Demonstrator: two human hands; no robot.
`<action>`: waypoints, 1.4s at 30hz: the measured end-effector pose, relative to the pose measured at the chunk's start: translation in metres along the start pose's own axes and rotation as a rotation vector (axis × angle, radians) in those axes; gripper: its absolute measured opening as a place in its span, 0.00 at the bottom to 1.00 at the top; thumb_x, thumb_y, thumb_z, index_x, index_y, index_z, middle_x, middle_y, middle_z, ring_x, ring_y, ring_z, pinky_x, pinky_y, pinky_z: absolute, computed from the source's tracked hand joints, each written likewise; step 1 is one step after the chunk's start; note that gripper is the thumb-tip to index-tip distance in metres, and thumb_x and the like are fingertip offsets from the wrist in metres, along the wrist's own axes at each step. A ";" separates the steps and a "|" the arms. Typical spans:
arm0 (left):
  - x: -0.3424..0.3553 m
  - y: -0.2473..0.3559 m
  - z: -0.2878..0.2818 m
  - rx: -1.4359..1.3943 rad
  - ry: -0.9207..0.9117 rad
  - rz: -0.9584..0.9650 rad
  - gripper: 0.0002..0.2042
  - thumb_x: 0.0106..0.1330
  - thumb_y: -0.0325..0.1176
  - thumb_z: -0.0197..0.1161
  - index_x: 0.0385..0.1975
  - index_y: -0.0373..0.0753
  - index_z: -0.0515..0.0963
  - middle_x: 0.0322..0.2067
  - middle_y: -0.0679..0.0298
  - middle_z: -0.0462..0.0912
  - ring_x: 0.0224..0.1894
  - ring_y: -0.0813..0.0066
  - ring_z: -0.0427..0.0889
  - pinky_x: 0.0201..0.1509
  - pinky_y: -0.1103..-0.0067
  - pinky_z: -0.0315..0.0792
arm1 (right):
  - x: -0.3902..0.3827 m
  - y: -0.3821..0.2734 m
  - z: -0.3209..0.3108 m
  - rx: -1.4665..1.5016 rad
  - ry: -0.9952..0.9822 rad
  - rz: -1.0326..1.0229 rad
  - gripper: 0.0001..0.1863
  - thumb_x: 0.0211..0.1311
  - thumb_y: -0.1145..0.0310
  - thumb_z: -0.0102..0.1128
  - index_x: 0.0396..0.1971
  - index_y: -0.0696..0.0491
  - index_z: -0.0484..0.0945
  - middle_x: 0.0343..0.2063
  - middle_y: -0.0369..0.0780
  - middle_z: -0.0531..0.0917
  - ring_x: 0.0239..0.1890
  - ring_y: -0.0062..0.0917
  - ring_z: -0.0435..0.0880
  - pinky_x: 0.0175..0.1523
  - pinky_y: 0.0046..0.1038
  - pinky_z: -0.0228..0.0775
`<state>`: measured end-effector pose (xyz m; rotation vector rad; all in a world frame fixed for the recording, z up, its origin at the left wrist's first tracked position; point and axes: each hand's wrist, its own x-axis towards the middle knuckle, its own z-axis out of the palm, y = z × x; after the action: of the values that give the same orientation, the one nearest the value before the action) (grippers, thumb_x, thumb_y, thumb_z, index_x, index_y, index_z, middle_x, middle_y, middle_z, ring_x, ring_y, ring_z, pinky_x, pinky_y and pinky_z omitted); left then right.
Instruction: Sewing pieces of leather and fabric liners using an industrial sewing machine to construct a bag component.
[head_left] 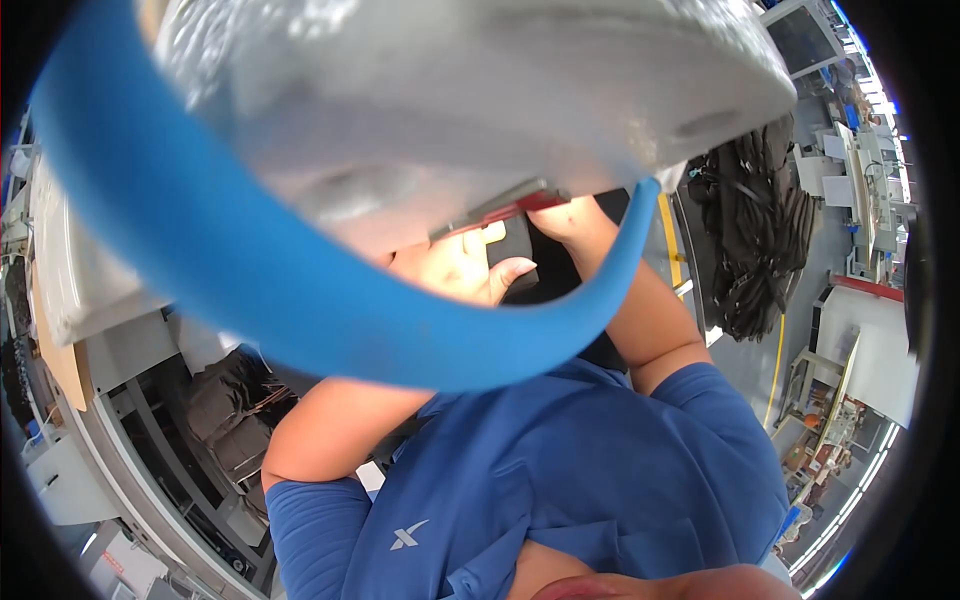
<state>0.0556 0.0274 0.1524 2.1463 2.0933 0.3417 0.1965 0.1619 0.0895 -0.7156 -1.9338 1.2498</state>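
My left hand [450, 268] is partly covered by a wide blue band [380, 335] close to the camera. Its thumb stretches out beside a dark piece [516, 238], while its other fingers are hidden. A small yellow patch [494, 232] lies next to this hand. On the other side of the dark piece is my right hand [566, 216], bent at the wrist, its fingers out of sight behind a blurred silvery-white bulk [520, 110]. A red and grey strip [505, 208] shows at the bulk's lower edge, near both hands. What either hand holds cannot be made out.
Dark garments or cloths [755, 230] hang in a bunch at the right. More dark cloth [235, 405] lies at lower left beside a metal frame. A white rounded surface [95, 265] stands at the left. Work tables [850, 180] and yellow floor lines [775, 370] are farther right.
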 end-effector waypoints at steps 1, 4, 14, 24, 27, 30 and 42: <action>0.001 0.001 0.008 -0.038 -0.006 -0.019 0.30 0.57 0.61 0.65 0.52 0.46 0.81 0.38 0.67 0.84 0.39 0.65 0.80 0.45 0.66 0.65 | -0.002 0.001 -0.001 -0.006 0.002 0.002 0.12 0.63 0.73 0.56 0.44 0.60 0.81 0.39 0.41 0.84 0.41 0.27 0.82 0.48 0.29 0.75; 0.004 -0.003 0.012 0.165 0.098 0.094 0.32 0.55 0.60 0.67 0.52 0.41 0.80 0.41 0.63 0.84 0.45 0.63 0.82 0.46 0.67 0.71 | -0.007 0.001 -0.003 0.016 0.053 0.084 0.15 0.61 0.76 0.55 0.48 0.60 0.80 0.40 0.42 0.84 0.42 0.25 0.82 0.50 0.29 0.75; 0.001 -0.013 -0.001 0.050 0.067 0.122 0.37 0.50 0.56 0.74 0.57 0.38 0.77 0.53 0.59 0.81 0.55 0.60 0.79 0.58 0.66 0.71 | -0.004 0.044 -0.007 0.275 -0.097 0.211 0.08 0.69 0.69 0.58 0.41 0.58 0.80 0.37 0.35 0.83 0.42 0.19 0.79 0.50 0.27 0.73; -0.001 -0.024 0.003 -0.113 -0.044 0.092 0.41 0.44 0.58 0.76 0.59 0.43 0.77 0.51 0.60 0.83 0.54 0.60 0.80 0.61 0.62 0.66 | -0.039 -0.024 -0.011 -0.249 0.155 0.203 0.14 0.63 0.63 0.68 0.25 0.56 0.77 0.22 0.36 0.77 0.23 0.17 0.72 0.29 0.26 0.66; 0.003 -0.015 -0.008 -0.471 -0.072 0.018 0.42 0.40 0.59 0.78 0.57 0.43 0.78 0.48 0.58 0.83 0.53 0.58 0.80 0.62 0.61 0.64 | -0.069 -0.049 -0.008 -0.324 -0.102 0.305 0.21 0.63 0.61 0.69 0.15 0.56 0.73 0.15 0.38 0.72 0.17 0.20 0.70 0.24 0.27 0.63; 0.003 -0.015 -0.005 -0.507 0.003 0.039 0.42 0.36 0.58 0.78 0.54 0.42 0.79 0.48 0.58 0.83 0.52 0.57 0.79 0.63 0.61 0.63 | -0.082 -0.050 0.001 -0.152 -0.075 0.360 0.21 0.64 0.65 0.67 0.17 0.57 0.68 0.15 0.35 0.68 0.19 0.18 0.64 0.24 0.27 0.58; 0.000 -0.012 -0.010 -0.248 0.015 0.109 0.44 0.39 0.65 0.74 0.57 0.43 0.78 0.50 0.60 0.82 0.55 0.57 0.77 0.62 0.60 0.63 | -0.081 -0.043 -0.005 0.040 -0.083 0.412 0.20 0.64 0.68 0.67 0.17 0.54 0.68 0.15 0.30 0.67 0.20 0.10 0.61 0.24 0.21 0.54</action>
<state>0.0415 0.0271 0.1589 2.1191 1.8333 0.5969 0.2458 0.0865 0.1092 -1.0963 -1.8783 1.5797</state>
